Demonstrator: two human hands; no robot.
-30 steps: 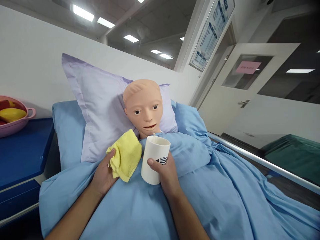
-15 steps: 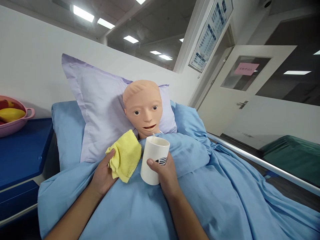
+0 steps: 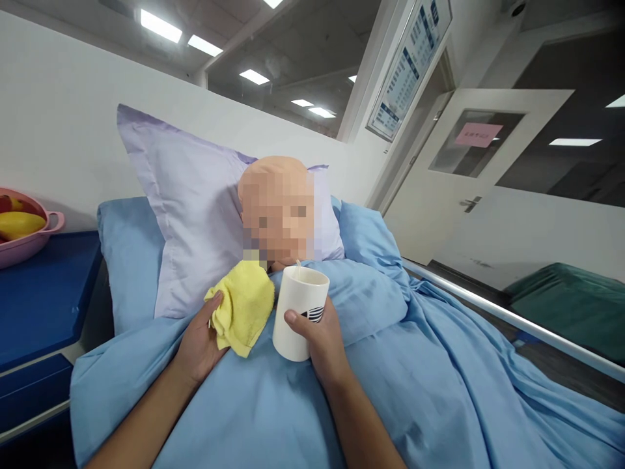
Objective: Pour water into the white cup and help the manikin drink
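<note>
My left hand (image 3: 198, 342) is closed on a folded yellow cloth (image 3: 243, 306), held just below the chin of a training manikin (image 3: 276, 189). My right hand (image 3: 317, 335) grips a white mug (image 3: 297, 312) with a dark striped mark, upright, with a thin stick or straw tip showing at its rim. The manikin lies in bed, its head on a lilac pillow (image 3: 190, 221), with a blue blanket (image 3: 390, 365) drawn up to its neck. Both hands rest over the blanket at the manikin's chest.
A blue bedside cabinet (image 3: 39, 293) stands at the left with a pink bowl (image 3: 27, 238) of fruit on it. A metal bed rail (image 3: 512, 322) runs along the right side. Beyond it are a green-covered surface (image 3: 571, 303), a door (image 3: 463, 176) and a wall chart (image 3: 410, 65).
Both hands, the cloth and the mug hold nearly still; the whole view has drifted slightly left and down.
</note>
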